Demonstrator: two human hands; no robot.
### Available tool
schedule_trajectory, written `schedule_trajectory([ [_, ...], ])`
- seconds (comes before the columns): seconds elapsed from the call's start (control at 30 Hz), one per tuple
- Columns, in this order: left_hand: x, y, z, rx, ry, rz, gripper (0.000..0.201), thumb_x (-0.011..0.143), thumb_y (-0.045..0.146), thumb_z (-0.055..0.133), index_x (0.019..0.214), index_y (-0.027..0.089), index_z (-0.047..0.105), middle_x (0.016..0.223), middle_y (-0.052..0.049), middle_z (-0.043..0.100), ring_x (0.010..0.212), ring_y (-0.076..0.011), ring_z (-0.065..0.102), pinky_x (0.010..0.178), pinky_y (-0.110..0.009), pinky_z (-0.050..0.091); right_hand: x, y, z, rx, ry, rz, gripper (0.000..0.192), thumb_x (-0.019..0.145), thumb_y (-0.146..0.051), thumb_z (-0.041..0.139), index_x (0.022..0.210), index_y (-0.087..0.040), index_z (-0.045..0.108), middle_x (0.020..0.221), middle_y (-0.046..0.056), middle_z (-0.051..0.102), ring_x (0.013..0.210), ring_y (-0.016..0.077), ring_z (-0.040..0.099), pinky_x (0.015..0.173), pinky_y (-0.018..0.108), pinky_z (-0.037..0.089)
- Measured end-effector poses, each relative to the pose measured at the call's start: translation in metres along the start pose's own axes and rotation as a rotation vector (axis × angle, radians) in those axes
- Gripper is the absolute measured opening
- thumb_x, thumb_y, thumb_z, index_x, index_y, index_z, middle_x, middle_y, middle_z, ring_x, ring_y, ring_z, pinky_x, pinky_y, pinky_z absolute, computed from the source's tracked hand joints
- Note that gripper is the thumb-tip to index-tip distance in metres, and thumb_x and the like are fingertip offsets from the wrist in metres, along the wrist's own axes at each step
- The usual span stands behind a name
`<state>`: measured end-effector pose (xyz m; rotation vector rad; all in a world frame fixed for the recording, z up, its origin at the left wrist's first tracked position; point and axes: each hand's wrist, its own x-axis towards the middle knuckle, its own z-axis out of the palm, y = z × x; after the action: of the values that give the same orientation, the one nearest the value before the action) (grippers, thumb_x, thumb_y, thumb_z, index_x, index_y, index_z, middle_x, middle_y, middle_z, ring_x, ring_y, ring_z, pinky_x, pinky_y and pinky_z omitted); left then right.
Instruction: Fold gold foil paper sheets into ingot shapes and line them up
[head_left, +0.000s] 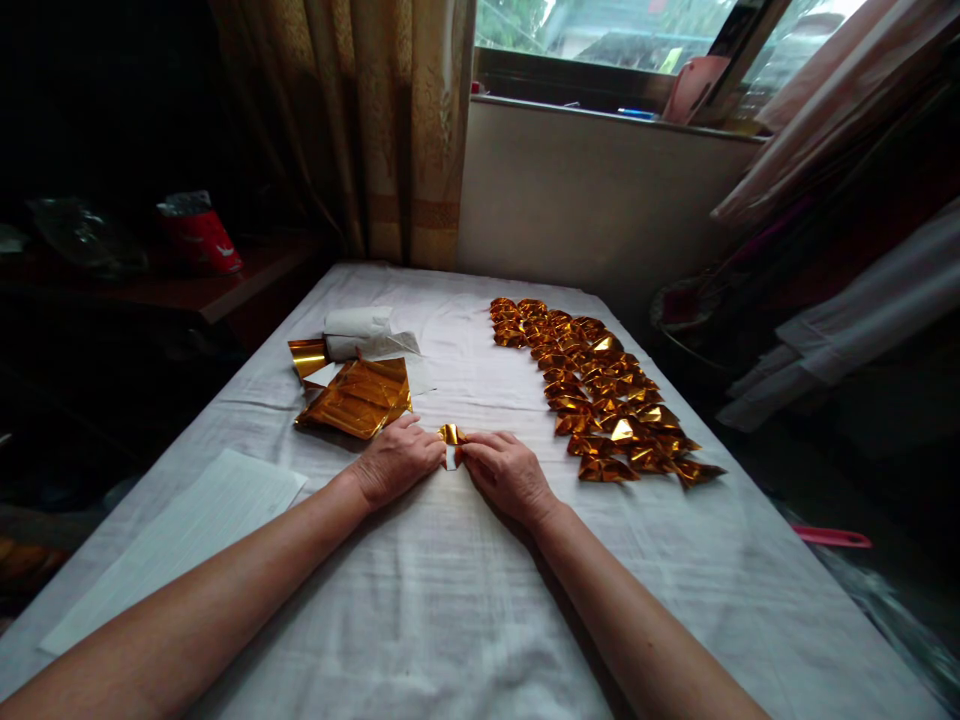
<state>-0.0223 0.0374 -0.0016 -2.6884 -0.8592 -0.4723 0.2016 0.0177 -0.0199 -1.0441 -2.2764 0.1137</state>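
Between my two hands is a small piece of gold foil paper, partly folded, with a white patch showing at its near side. My left hand grips its left edge with fingers closed. On the opposite edge, the fingers of my right hand pinch the paper. Just beyond my left hand lies a stack of flat gold foil sheets. To the right of my right hand, several folded gold foil pieces with pointed ends sit in slanting rows.
A white cloth covers the table. White paper lies behind the foil stack, and a white sheet rests under my left forearm. A red container stands on a side table at left. Clothes hang at right.
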Motion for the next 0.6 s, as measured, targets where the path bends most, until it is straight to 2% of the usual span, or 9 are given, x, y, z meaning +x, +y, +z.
schedule_trajectory([
  [0.2,-0.001,-0.002,-0.007,-0.05,-0.046,-0.024,0.017,0.095,0.032,0.052,0.092,0.021,0.065,0.085,-0.003,0.072,0.077,-0.0172,0.063,0.09,-0.036,0.039,0.009,-0.002,-0.005,-0.054,-0.136,0.0,0.016,0.091,-0.027,0.06,0.102,-0.024,0.071,0.117,0.005,0.069,0.097,0.0187,0.061,0.089,0.033,0.049],
  [0.37,0.003,-0.006,-0.012,-0.038,-0.1,0.032,0.022,0.096,0.036,0.051,0.09,0.02,0.065,0.084,-0.003,0.072,0.076,-0.0178,0.063,0.085,-0.034,0.039,0.017,-0.003,-0.009,-0.154,-0.261,0.003,0.015,0.092,-0.034,0.062,0.099,-0.026,0.072,0.118,0.004,0.069,0.094,0.0185,0.06,0.085,0.032,0.048],
  [0.5,0.007,-0.007,-0.008,0.039,-0.111,0.084,0.027,0.098,0.031,0.047,0.079,0.017,0.061,0.075,-0.004,0.069,0.068,-0.0172,0.061,0.08,-0.034,0.039,0.027,-0.004,-0.013,-0.268,-0.378,-0.066,0.021,0.094,-0.039,0.06,0.101,-0.023,0.071,0.109,0.008,0.071,0.086,0.018,0.061,0.078,0.03,0.046],
  [0.6,0.007,-0.008,-0.007,0.056,-0.115,0.089,0.026,0.097,0.032,0.05,0.078,0.018,0.061,0.074,-0.004,0.069,0.066,-0.0169,0.06,0.078,-0.034,0.039,0.034,-0.005,-0.014,-0.345,-0.443,-0.108,0.022,0.096,-0.037,0.055,0.101,-0.021,0.07,0.1,0.008,0.072,0.082,0.0176,0.062,0.072,0.029,0.043],
])
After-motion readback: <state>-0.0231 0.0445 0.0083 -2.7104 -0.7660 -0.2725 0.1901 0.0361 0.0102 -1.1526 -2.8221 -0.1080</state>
